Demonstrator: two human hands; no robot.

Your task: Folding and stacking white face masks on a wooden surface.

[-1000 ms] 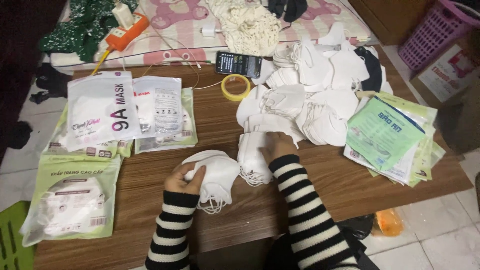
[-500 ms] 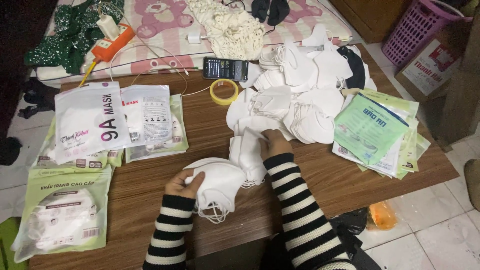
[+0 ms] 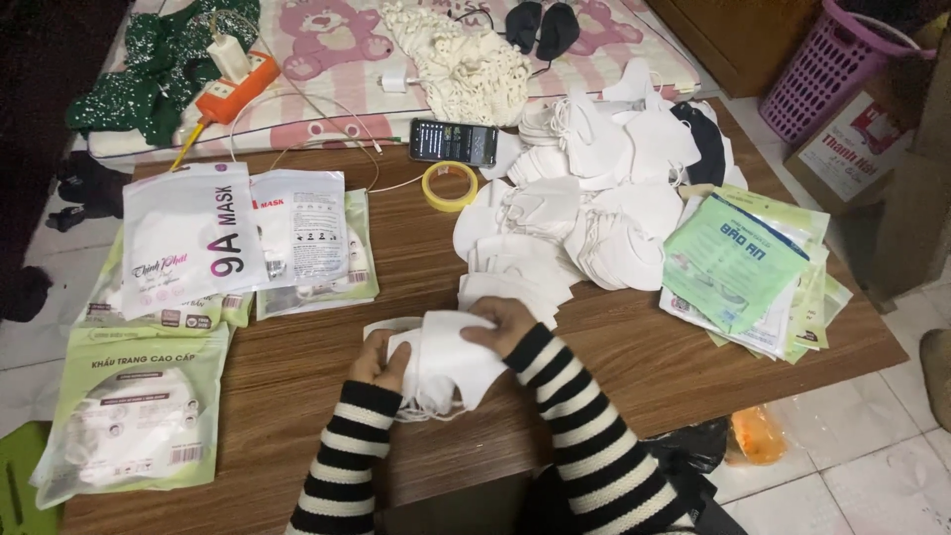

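White, soft folded fabric face masks sit in a small stack low in the centre of the frame, on the brown wooden table. The left hand cups the stack's left edge; the right hand presses down on top. The stack looks light and floppy, probably 2 or 3 masks, best gripped by both edges, clear of the dangling ear loops.

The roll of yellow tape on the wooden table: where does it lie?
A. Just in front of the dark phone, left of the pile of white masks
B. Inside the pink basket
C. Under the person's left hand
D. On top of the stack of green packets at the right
A: the roll of yellow tape lies flat on the table, just nearer the person than the phone and left of the pile of white masks.
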